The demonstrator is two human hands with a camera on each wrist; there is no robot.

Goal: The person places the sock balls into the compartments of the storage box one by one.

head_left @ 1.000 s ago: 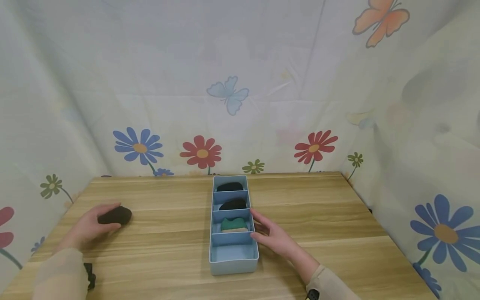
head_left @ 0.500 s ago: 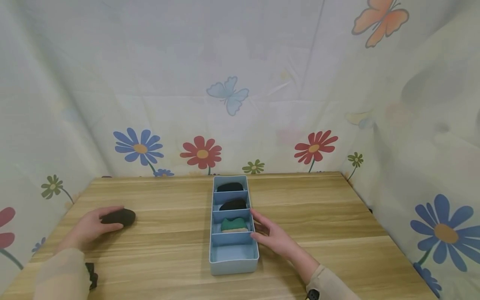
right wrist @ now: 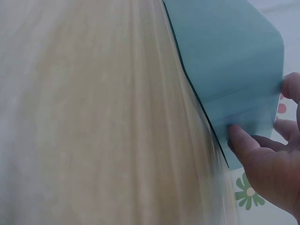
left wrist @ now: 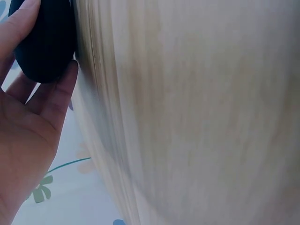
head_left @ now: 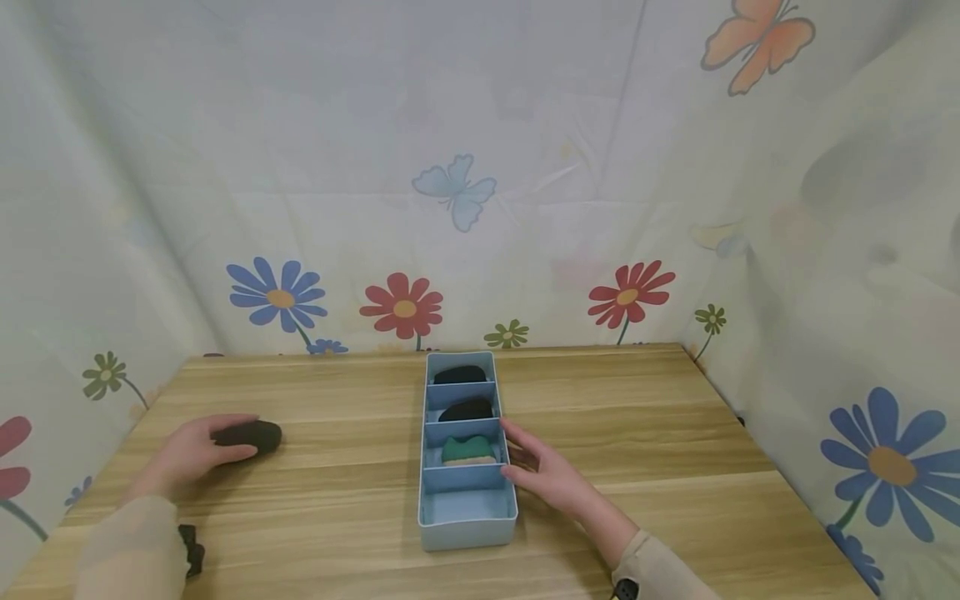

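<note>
In the head view, my left hand (head_left: 197,450) grips a smooth black oval object (head_left: 257,436) at the left of the table, thumb on the near side and fingers on the far side. Up close in the left wrist view, the black oval object (left wrist: 47,44) sits low beside the tabletop; its exact kind cannot be told. My right hand (head_left: 551,475) rests its fingertips against the right wall of a light-blue divided box (head_left: 467,534). Two similar black objects lie in its two far compartments. A green and beige object (head_left: 468,450) lies in the third, and the nearest compartment holds nothing.
The wood-grain table (head_left: 345,517) lies under everything. A flowered curtain (head_left: 540,250) hangs along its back and both sides. A small black bow-shaped piece (head_left: 192,550) shows beside the left sleeve.
My left hand has slid slightly to the right with the black oval object. The right hand and the box have stayed in place.
</note>
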